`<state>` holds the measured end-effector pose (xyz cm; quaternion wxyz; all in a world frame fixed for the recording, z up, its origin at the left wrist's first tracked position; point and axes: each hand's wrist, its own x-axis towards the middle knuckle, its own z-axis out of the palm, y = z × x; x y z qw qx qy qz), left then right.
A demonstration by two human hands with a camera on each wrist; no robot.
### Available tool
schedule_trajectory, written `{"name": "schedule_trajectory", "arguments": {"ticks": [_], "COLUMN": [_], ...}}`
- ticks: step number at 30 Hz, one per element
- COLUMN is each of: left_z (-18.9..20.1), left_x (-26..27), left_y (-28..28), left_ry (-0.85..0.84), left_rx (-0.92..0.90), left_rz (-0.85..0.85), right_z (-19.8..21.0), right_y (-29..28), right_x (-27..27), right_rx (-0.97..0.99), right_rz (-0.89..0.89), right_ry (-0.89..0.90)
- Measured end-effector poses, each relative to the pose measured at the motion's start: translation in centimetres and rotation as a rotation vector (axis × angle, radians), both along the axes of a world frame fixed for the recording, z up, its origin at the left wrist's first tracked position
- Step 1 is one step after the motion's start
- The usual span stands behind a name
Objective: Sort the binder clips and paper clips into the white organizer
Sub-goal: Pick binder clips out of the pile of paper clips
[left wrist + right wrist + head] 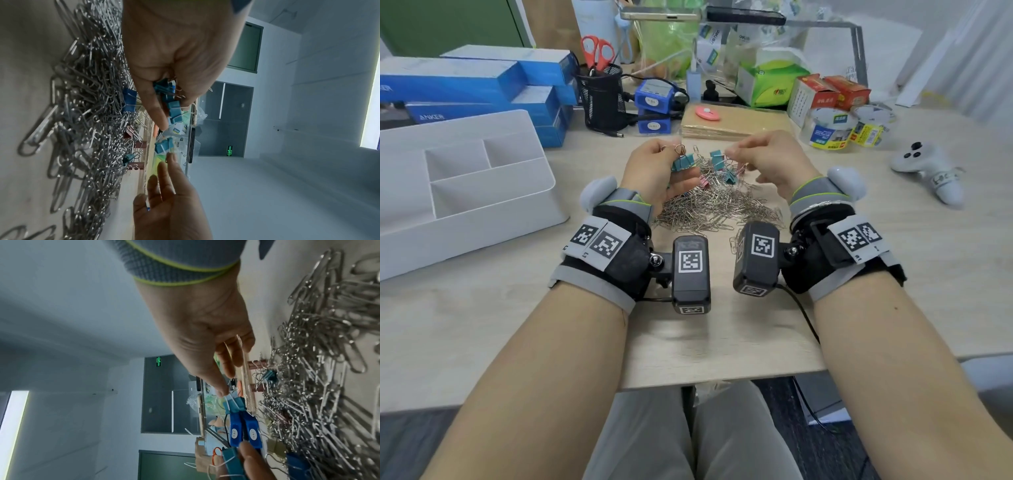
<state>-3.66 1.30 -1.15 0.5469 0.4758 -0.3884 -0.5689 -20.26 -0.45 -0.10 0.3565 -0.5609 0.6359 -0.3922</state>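
— Several teal binder clips [683, 161] are being gripped in the left hand [654, 171]; one teal clip [717, 159] is being pinched by the right hand [767, 157].

— Paper clips [709, 209] are being left heaped on the table [482, 308]; the white organizer [465, 185] is being flanked by blue boxes [482, 85].

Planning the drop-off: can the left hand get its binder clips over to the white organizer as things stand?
Probably yes. The left hand grips teal binder clips, and the organizer sits open-topped on its side of the desk with bare tabletop between.

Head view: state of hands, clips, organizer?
Left hand: holds several teal binder clips.
Right hand: pinches one teal clip by its wire handle.
Paper clips: loose pile on table.
Organizer: visible compartments empty.
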Motion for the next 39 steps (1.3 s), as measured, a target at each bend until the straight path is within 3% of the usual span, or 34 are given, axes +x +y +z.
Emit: {"name": "schedule_trajectory", "arguments": {"ticks": [10, 17, 21, 24, 28, 31, 34, 39], "left_z": [-0.4, -0.2, -0.1, -0.2, -0.5, -0.7, -0.8, -0.8], "left_x": [0.0, -0.1, -0.2, -0.4, -0.3, -0.1, -0.2, -0.3], "left_y": [-0.1, 0.1, 0.1, 0.0, 0.1, -0.1, -0.3, -0.3], "left_ry": [-0.016, 0.049, -0.038, -0.149, -0.084, -0.066, -0.058, -0.081], "left_rx": [0.016, 0.073, 0.111, 0.046, -0.038, -0.023, -0.006, 0.024], "left_rz": [-0.006, -0.073, -0.108, -0.157, -0.146, -0.096, -0.088, -0.085], "right_z": [-0.1, 0.1, 0.2, 0.1, 0.3, 0.6, -0.1, -1.4], "right_y": [-0.4, -0.3, -0.1, 0.2, 0.5, 0.2, -0.6, -1.1], "right_x": [0.4, 1.3, 1.8, 2.0, 2.3, 1.9, 0.9, 0.6], "right_rx": [-0.054, -0.135, -0.185, -0.201, -0.201, -0.172, -0.126, 0.033], "right_rz": [0.071, 0.13, 0.147, 0.18, 0.208, 0.09, -0.014, 0.062], "right_ry": [-0.094, -0.268, -0.268, -0.186, -0.144, -0.124, 0.071, 0.218]}}
